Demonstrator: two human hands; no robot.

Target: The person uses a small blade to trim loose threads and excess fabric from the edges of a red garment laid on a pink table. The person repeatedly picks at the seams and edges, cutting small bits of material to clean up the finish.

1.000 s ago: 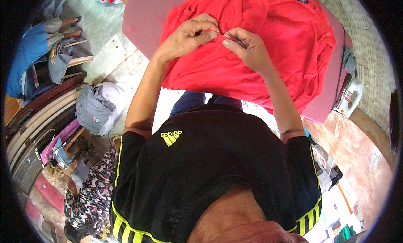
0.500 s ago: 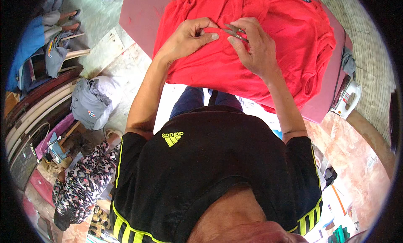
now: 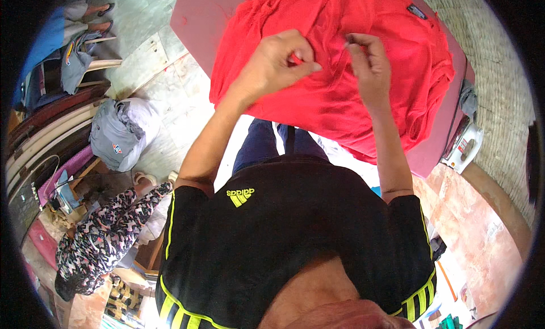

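A red knit garment [image 3: 335,110] lies bunched over a maroon-topped table in front of me. My left hand [image 3: 278,65] is closed above its left part, thumb and fingers curled together. Red shows in the gap between them, but I cannot tell whether cloth is pinched there. Facing it from the right, my right hand [image 3: 372,70] is raised over the garment, fingers bent in toward the thumb. Something small and greyish shows at those fingertips, too blurred to name. The small metal thread snips seen earlier do not show clearly now.
The maroon tabletop [image 3: 196,22] shows left of the garment. A white iron [image 3: 465,147] stands at the table's right edge beside a dark cloth [image 3: 468,97]. At left are a grey cloth bundle [image 3: 119,136] and a person in patterned clothes [image 3: 105,238].
My hands have drawn apart, the right one moving right and turning. The snips that were between its fingers are no longer plainly visible. My left hand has shifted slightly right and down.
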